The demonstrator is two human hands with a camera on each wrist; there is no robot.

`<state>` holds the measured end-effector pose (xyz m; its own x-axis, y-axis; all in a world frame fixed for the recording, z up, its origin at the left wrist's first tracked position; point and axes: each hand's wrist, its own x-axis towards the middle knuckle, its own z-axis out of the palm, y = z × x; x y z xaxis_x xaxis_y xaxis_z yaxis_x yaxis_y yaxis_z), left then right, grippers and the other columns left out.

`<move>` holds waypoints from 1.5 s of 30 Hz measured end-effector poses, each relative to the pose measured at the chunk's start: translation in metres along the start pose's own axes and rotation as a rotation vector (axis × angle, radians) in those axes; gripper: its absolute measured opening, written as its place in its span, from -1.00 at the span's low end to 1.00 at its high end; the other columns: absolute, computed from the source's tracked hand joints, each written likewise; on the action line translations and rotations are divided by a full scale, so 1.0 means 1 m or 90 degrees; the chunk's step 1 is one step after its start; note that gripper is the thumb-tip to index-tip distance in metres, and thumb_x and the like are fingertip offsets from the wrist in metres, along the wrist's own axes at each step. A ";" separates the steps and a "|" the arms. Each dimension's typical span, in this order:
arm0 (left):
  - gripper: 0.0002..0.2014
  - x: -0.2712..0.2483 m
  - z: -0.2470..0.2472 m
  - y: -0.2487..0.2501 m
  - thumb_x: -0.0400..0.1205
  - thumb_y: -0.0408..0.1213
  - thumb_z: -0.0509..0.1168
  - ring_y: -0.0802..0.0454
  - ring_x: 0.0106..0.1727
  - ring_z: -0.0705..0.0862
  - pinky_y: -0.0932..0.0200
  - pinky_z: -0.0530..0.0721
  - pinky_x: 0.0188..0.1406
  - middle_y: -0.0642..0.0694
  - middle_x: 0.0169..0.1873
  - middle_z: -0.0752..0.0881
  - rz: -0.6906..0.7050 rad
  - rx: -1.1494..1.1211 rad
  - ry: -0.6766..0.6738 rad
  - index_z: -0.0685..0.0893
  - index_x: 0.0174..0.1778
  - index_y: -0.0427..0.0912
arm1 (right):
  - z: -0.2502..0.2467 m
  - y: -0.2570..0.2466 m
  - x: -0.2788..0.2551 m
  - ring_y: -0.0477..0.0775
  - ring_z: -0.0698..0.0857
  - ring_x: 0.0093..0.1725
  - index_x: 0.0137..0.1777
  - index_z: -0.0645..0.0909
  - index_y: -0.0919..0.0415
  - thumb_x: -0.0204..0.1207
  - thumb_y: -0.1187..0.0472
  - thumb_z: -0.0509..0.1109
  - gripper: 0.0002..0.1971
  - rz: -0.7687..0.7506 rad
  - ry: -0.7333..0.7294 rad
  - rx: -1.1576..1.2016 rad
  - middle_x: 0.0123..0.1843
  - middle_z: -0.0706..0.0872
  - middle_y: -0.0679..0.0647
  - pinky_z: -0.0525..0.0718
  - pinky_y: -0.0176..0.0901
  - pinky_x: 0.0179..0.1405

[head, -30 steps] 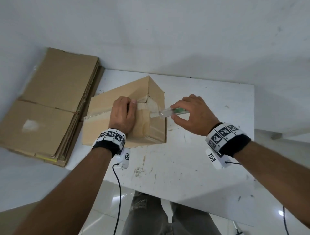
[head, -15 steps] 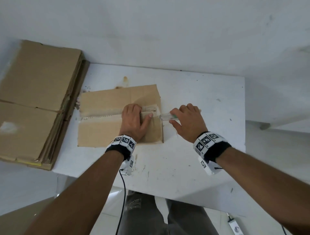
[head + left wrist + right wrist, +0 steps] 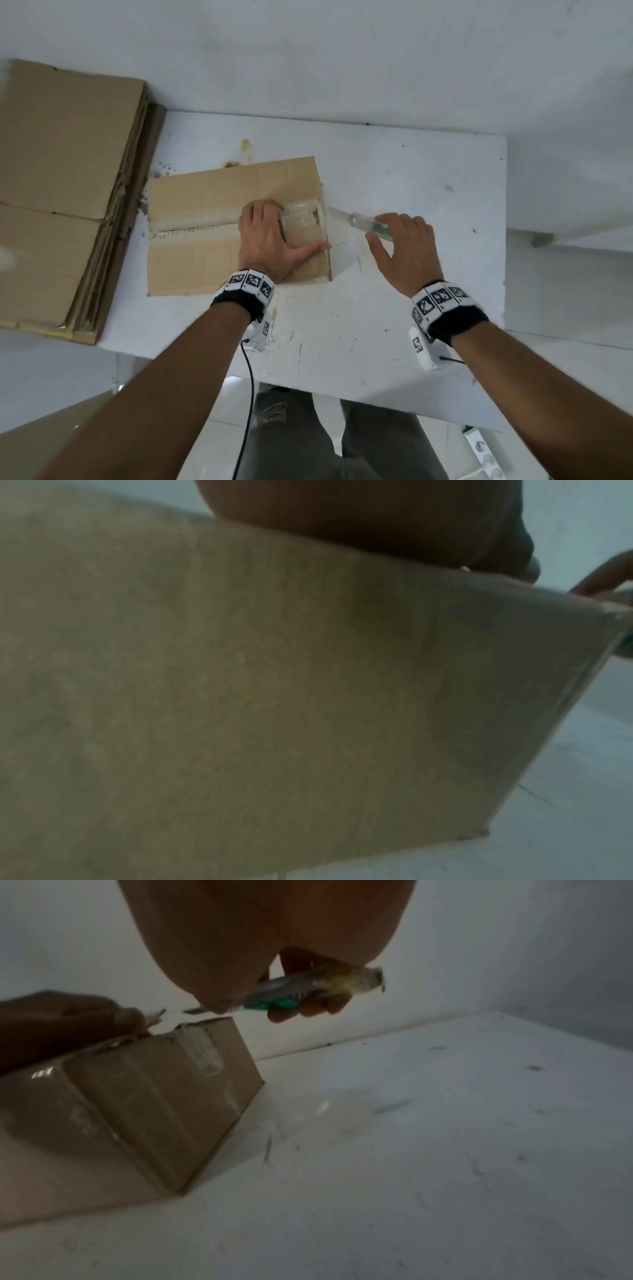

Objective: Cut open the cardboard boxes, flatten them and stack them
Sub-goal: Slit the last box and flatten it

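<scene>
Cardboard box (image 3: 219, 205) on the white table (image 3: 394, 325), pinned by one hand while the other holds a cutter clear of its end.

The box sits at the table's left part, its top seam tape slit and ragged along the length. The left hand (image 3: 267, 240) lies flat on the box top near the right end, fingers straight, thumb spread toward the edge. Just beside that end, apart from the box, the right hand (image 3: 404, 253) curls its fingers round a clear, green-handled utility knife (image 3: 359, 222), blade pointing at the box. A stack of flattened cardboard (image 3: 65, 192) lies beside the table's left edge.
</scene>
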<state>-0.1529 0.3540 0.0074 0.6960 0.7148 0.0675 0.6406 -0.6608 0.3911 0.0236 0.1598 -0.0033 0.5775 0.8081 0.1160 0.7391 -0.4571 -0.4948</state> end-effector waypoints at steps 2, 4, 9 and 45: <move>0.01 0.002 -0.005 0.009 0.19 0.75 0.22 -0.20 0.14 0.53 -0.22 0.47 0.31 -0.13 0.03 0.59 -0.006 0.054 -0.008 0.54 0.03 -0.22 | -0.003 0.004 -0.008 0.14 0.63 -0.13 0.24 0.58 0.07 0.71 -0.12 0.26 -0.70 0.052 -0.093 0.026 -0.07 0.69 0.02 0.59 0.02 -0.12; -0.05 0.007 -0.020 0.024 0.22 0.70 0.27 -0.16 0.02 0.52 -0.22 0.42 0.24 -0.11 -0.05 0.57 -0.010 0.090 0.015 0.51 -0.01 -0.21 | 0.000 0.006 -0.009 0.14 0.67 -0.16 0.23 0.56 0.09 0.73 -0.15 0.22 -0.66 0.166 -0.159 0.059 -0.10 0.71 0.03 0.61 -0.02 -0.20; -0.41 -0.011 -0.085 0.044 0.53 0.48 0.29 -0.02 -0.06 0.60 -0.07 0.46 0.11 0.08 -0.07 0.64 0.050 0.126 -0.025 0.56 0.06 -0.01 | 0.014 0.002 0.002 0.43 0.76 -0.06 0.48 0.42 0.23 0.80 0.03 0.10 -0.62 0.234 -0.240 0.041 -0.03 0.76 0.34 0.60 0.04 -0.23; -0.01 0.031 -0.168 -0.069 0.34 0.49 0.41 0.07 0.40 0.66 -0.15 0.59 0.51 0.00 0.44 0.63 -0.242 -0.525 -0.369 0.39 0.60 0.00 | 0.018 -0.175 0.032 0.08 0.63 0.33 0.75 0.09 0.08 0.10 -0.48 0.62 0.31 0.473 -0.208 0.575 0.57 0.48 0.06 0.75 -0.24 0.02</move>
<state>-0.2297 0.4605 0.1369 0.6840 0.4806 -0.5488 0.5820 0.0939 0.8077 -0.0935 0.2726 0.0722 0.5471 0.5738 -0.6095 -0.3187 -0.5305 -0.7855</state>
